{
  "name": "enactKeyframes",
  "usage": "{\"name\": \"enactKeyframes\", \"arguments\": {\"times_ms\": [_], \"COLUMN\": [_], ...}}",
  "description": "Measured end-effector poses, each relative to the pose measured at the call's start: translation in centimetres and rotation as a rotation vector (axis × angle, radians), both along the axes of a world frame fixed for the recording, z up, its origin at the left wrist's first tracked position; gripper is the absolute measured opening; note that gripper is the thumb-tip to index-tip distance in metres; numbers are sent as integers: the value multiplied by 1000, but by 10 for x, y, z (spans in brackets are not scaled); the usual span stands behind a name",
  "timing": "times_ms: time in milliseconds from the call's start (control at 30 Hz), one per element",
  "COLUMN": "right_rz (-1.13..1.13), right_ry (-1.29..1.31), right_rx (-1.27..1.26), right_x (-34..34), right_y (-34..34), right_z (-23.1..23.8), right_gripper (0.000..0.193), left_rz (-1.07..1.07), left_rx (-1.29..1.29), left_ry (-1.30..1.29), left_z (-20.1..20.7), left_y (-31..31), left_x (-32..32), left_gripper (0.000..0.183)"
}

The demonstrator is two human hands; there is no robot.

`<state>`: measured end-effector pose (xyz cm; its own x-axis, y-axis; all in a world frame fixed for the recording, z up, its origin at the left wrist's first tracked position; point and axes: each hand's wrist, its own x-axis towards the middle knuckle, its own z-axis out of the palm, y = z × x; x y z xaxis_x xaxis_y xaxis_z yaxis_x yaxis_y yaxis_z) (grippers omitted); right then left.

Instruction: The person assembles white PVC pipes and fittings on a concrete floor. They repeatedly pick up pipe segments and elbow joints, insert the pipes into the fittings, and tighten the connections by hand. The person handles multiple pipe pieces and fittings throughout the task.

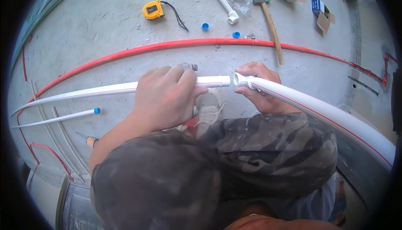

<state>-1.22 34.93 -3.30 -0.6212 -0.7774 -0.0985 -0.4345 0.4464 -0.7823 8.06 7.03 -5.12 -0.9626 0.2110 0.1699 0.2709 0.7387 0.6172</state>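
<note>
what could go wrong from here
The left hand holds one white pipe, the right hand a second white pipe ending in an open fitting; the pipes seem angled to each other, so might meet crooked. Both run well past the hands, so their far ends could swing and knock something. The hammer lies across the red pipe, so someone might trip.

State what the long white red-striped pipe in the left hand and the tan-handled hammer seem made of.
White red-striped pipe: probably smooth plastic, judging by its even white surface. Tan-handled hammer: likely matte wood handle, from its tan colour; dull grey head, apparently metal.
</note>
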Motion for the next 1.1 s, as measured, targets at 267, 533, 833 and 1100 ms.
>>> {"name": "enactKeyframes", "arguments": {"times_ms": [267,533,833,1100], "right_rz": [50,70,-3,1], "right_ry": [94,90,-67,-134], "right_rx": [-36,-15,34,4], "right_x": [6,6,11,10], "right_y": [-10,-17,-17,-18], "right_z": [2,6,4,-1], "right_gripper": [41,41,39,40], "left_rz": [-11,0,-30,-40], "left_rx": [-4,9,-9,23], "left_ry": [-7,-2,-34,-38], "left_z": [4,3,-3,-10], "left_y": [2,1,2,3], "left_x": [2,3,5,6], "left_gripper": [27,28,26,26]}}
